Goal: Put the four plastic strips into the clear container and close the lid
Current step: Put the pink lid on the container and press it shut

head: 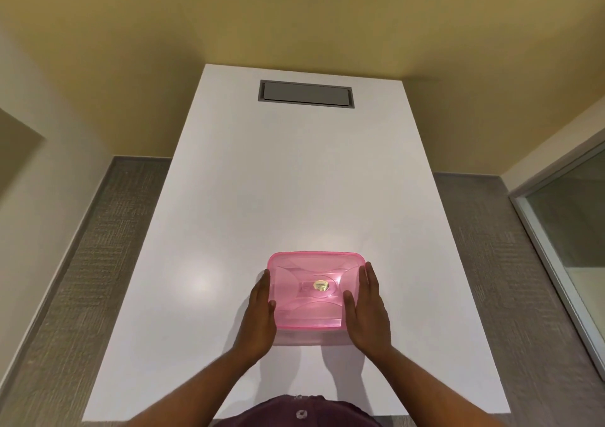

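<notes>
container: clear rectangular plastic container (309, 335), pink translucent lid (316, 290) seated on top, white tabletop (262, 181)
left hand (258, 315): flat-fingered, pressed at 9 o'clock side
right hand (368, 312): same, at 3 o'clock
grip: container sandwiched between open palms, nothing curled shut

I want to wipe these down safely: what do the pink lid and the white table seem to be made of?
The pink lid looks like translucent glossy plastic: light passes through it and moulded curves show. The white table looks like smooth laminate or a painted board with a satin finish, given the soft glare patches; its core cannot be told.

A white table (294, 177) carries a pink-lidded clear container (314, 295) near its front edge.
</notes>
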